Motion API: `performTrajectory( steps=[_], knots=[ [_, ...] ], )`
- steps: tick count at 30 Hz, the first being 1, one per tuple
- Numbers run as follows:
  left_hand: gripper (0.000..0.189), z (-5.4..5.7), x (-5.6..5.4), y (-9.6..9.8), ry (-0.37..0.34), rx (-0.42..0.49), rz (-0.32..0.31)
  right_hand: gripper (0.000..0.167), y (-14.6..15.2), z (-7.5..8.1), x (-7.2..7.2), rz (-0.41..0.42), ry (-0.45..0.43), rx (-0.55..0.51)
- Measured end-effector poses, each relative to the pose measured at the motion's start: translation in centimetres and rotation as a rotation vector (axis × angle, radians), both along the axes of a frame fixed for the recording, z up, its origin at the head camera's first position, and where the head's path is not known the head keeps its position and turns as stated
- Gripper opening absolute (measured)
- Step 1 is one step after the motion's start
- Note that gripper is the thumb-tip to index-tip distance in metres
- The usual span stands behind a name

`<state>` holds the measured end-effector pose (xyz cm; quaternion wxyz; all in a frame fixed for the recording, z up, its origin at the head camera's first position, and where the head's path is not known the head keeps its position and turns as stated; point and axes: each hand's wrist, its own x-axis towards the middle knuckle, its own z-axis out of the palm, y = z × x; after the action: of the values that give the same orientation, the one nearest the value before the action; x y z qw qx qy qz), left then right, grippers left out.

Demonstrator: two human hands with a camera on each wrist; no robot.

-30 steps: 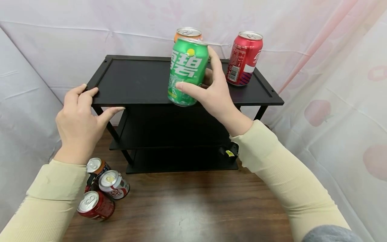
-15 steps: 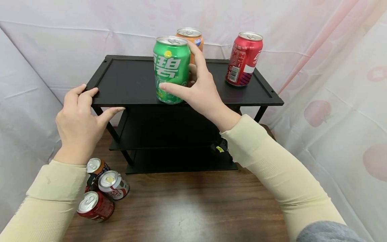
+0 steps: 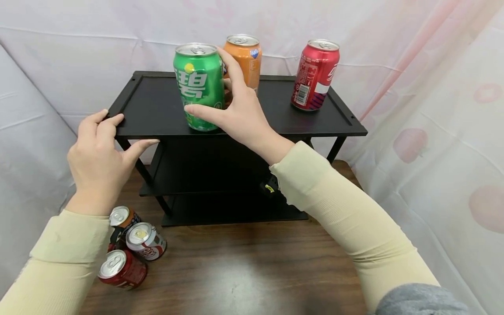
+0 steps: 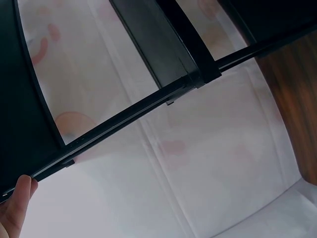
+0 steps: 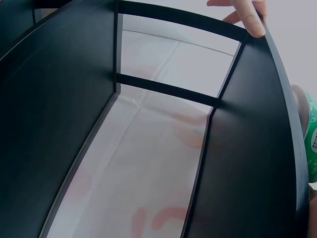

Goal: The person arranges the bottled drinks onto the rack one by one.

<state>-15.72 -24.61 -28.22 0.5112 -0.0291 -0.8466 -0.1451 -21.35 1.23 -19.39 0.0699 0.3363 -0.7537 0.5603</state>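
My right hand [image 3: 242,107] grips a green Sprite can [image 3: 198,87] upright at the front of the black shelf's top board [image 3: 153,98], thumb across its front and fingers behind. The can also shows at the right edge of the right wrist view, a green can [image 5: 313,139] beyond the board. My left hand [image 3: 98,162] holds the front left corner of the top board, fingers over the top and thumb below the front edge. Behind the Sprite stands an orange Fanta can [image 3: 248,65], partly covered by the right fingers. A red Coca-Cola can [image 3: 315,76] stands at the right end.
Several cans stand on the wooden floor at left, including a white-and-red can [image 3: 147,243] and a dark red can [image 3: 126,270]. Two lower black boards [image 3: 208,170] lie beneath the top. Pale patterned curtains [image 3: 425,175] enclose the back and sides.
My right hand has moved left with the Sprite can and brought it slightly lower, uncovering more of the Fanta can. The left hand keeps its hold on the shelf corner.
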Motion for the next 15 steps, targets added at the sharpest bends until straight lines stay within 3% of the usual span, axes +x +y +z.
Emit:
performTrajectory(
  steps=[15],
  knots=[
    [0.094,0.02,-0.03,0.10,0.004,0.003,0.000,0.103,-1.02,0.33,-0.20,-0.085,-0.026,0.120]
  ],
)
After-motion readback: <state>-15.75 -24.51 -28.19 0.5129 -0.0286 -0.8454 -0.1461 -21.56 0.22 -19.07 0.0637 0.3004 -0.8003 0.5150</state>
